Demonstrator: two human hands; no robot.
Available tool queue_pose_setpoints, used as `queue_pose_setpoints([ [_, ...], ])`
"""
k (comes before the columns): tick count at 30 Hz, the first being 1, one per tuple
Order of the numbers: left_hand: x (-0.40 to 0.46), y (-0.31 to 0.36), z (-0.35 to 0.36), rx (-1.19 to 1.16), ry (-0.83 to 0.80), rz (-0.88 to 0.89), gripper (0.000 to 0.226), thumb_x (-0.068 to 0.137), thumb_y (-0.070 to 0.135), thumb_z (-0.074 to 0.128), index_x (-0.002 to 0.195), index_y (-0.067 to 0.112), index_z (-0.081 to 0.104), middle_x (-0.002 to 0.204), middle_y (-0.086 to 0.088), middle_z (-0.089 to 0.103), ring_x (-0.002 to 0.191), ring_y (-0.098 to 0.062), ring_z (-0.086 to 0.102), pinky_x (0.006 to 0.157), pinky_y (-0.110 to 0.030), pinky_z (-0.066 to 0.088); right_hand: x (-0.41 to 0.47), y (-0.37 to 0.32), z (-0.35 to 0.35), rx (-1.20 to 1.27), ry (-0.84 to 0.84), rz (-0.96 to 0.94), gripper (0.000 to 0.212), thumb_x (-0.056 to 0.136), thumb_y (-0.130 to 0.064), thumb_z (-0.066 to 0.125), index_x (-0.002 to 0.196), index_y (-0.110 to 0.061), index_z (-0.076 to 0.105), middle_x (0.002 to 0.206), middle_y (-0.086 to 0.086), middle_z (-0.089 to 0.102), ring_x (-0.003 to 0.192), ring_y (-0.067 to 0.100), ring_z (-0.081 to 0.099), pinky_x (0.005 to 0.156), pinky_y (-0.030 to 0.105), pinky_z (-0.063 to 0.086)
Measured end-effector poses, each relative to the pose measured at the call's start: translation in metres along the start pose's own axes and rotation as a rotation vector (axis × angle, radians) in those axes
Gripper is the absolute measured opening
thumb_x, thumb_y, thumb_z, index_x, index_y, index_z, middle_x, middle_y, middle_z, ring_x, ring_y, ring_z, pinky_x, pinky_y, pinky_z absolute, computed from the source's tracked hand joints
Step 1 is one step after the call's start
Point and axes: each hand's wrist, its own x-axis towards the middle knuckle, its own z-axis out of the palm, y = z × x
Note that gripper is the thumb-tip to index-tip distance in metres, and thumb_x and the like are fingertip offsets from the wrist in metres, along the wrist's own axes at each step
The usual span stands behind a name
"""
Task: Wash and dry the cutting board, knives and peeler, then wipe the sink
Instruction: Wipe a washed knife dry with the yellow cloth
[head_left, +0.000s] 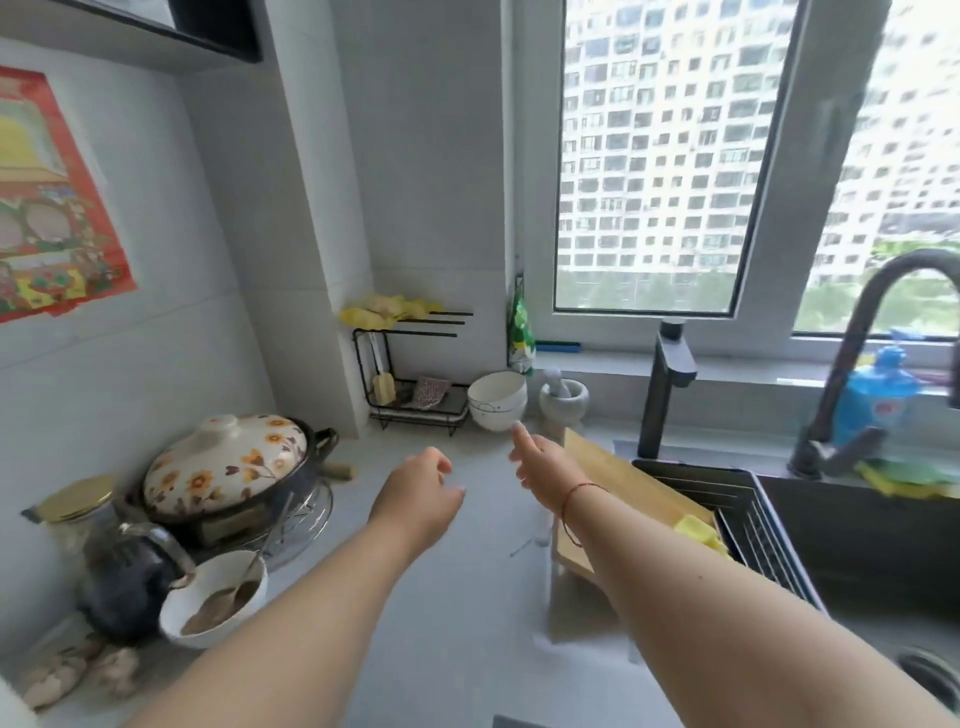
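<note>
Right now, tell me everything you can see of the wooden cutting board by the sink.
The cutting board is a pale, light-brown wooden slab with straight edges and a visible thick side. It lies on the grey countertop next to the dark sink, its right edge beside the black drying rack. A yellow sponge-like item sits at its near right part. The right forearm crosses over it, hiding its middle. Neither hand touches it.
</note>
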Motion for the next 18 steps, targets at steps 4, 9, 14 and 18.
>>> queue_pose_setpoints([
  [4, 0.014, 0.038, 0.043, -0.079, -0.137, 0.01, 0.023, 0.09, 0.03, 0.061, 0.109, 0.018, 0.055, 0.104, 0.002, 0.058, 0.096, -0.019, 0.059, 0.079, -0.027, 0.047, 0.01, 0.064, -0.057, 0.027, 0.177, 0.192, 0.043, 0.103, -0.023, 0.027, 0.143, -0.012, 0.036, 0.132, 0.016, 0.053, 0.115, 0.03, 0.053, 0.1, 0.039, 0.043],
  [9, 0.039, 0.084, 0.11, -0.174, -0.316, 0.003, 0.019, 0.087, 0.029, 0.063, 0.1, 0.02, 0.053, 0.099, 0.0, 0.059, 0.092, -0.023, 0.064, 0.081, -0.038, 0.056, 0.017, 0.141, -0.111, -0.226, 0.252, 0.401, 0.046, 0.098, -0.041, 0.039, 0.13, -0.011, 0.05, 0.122, 0.01, 0.059, 0.107, 0.027, 0.057, 0.089, 0.036, 0.047],
  [14, 0.058, 0.127, 0.179, -0.187, -0.49, -0.003, 0.025, 0.089, 0.033, 0.06, 0.107, 0.017, 0.052, 0.107, -0.006, 0.061, 0.095, -0.023, 0.062, 0.078, -0.035, 0.054, 0.016, 0.218, -0.133, -0.492, -0.082, 0.498, 0.067, 0.083, -0.052, 0.058, 0.142, -0.035, 0.033, 0.141, 0.005, 0.042, 0.124, 0.028, 0.046, 0.102, 0.04, 0.042],
  [18, 0.072, 0.148, 0.223, -0.194, -0.576, -0.051, 0.023, 0.088, 0.033, 0.062, 0.103, 0.02, 0.053, 0.107, -0.006, 0.061, 0.093, -0.024, 0.063, 0.082, -0.039, 0.055, 0.022, 0.25, -0.136, -0.591, -0.191, 0.464, 0.06, 0.079, -0.042, 0.063, 0.134, -0.036, 0.04, 0.134, 0.003, 0.045, 0.119, 0.026, 0.051, 0.1, 0.039, 0.044],
])
